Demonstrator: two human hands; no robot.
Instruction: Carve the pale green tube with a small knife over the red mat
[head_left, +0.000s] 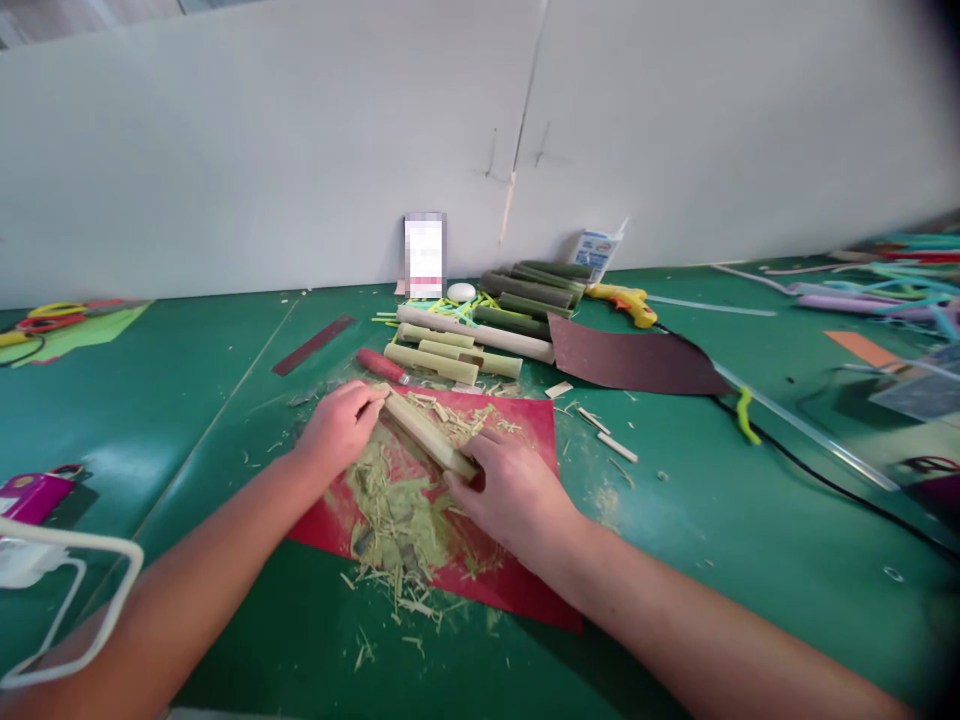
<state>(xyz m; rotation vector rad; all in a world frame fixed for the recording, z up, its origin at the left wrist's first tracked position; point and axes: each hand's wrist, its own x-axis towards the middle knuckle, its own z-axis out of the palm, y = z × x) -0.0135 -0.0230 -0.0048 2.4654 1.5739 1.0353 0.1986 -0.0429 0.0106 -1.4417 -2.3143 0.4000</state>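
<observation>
My left hand (341,425) pinches the far left end of a pale bamboo piece (426,428). Its near right end is gripped in my right hand (514,490), thumb below and fingers over the top. The piece slants above a red sheet (536,425) strewn with shavings and greenish dust (405,510). Just beyond my left hand lies a tool with a red handle (381,364), its far part partly hidden by scraps. Several cut pale bamboo pieces (431,362), some notched, lie behind the sheet.
Green bamboo lengths (529,290) are stacked behind. A dark brown sandpaper sheet (637,358) and a yellow glue gun (626,302) with a black cord lie to the right. A phone (425,255) leans on the wall. A white metal frame (112,545) stands near my left forearm.
</observation>
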